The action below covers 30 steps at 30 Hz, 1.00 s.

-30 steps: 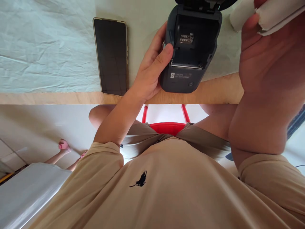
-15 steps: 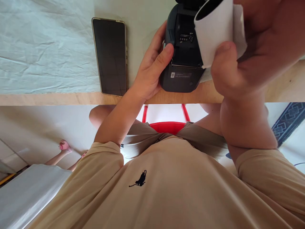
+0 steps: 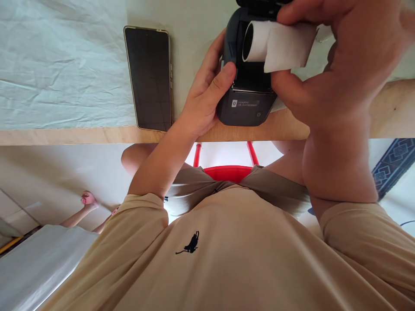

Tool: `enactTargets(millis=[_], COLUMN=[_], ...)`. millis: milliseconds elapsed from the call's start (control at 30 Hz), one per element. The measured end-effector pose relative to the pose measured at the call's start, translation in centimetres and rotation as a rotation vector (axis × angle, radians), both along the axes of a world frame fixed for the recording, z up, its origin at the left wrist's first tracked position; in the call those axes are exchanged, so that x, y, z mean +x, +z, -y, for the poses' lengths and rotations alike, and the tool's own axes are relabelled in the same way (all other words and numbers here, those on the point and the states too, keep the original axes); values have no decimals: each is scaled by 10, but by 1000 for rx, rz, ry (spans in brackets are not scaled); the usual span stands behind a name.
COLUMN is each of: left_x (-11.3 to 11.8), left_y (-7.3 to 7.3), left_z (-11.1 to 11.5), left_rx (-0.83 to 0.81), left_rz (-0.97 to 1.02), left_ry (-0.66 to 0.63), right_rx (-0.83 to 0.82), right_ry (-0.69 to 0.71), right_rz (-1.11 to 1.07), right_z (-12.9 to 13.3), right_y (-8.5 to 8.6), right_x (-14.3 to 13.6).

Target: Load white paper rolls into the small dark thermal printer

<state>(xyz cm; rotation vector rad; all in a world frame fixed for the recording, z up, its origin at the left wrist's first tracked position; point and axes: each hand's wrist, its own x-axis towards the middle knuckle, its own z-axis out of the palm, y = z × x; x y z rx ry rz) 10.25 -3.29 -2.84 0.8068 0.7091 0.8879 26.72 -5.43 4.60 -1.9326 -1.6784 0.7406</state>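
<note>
A dark portable label printer [image 3: 244, 111] stands at the table's near edge with its lid [image 3: 259, 3] raised at the far end. My left hand [image 3: 207, 86] is closed round its left side, thumb on the rim. Between the thumb and fingers of my right hand [image 3: 324, 73] is a small white paper roll [image 3: 285, 45] with a loose end folded over it. The roll lies sideways over the printer's open bay, its hollow end facing left. Whether it touches the bay's floor I cannot tell.
A smartphone [image 3: 149, 80] with a dark screen lies left of the printer on the pale cloth [image 3: 65, 65]. The table's wooden edge [image 3: 81, 135] runs across in front of me. Below are a red stool [image 3: 228, 173] and, at lower left, another person's foot [image 3: 89, 199].
My right hand has brought the paper roll left and turned it from upright to sideways over the printer's bay. My left hand and the printer have stayed nearly in place.
</note>
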Motion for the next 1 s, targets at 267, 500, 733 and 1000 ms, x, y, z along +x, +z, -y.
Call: enactTargets(millis=[267,500,733,1000], left_x=[3,3,-2,0], left_y=[-11,-24,-17,-59], left_z=[-1,-6,-7,-14], left_rx=[75,73,251,209], left_rz=[136,108,13,54], left_ry=[17,17,-5,28], right_rx=[338,541,666,674], right_ry=[384,331,437,479], right_rz=[220,235,151,6], right_z=[-4,0,0,2], right_y=[-31,-42,-54,-58], right_x=[12,7,6,4])
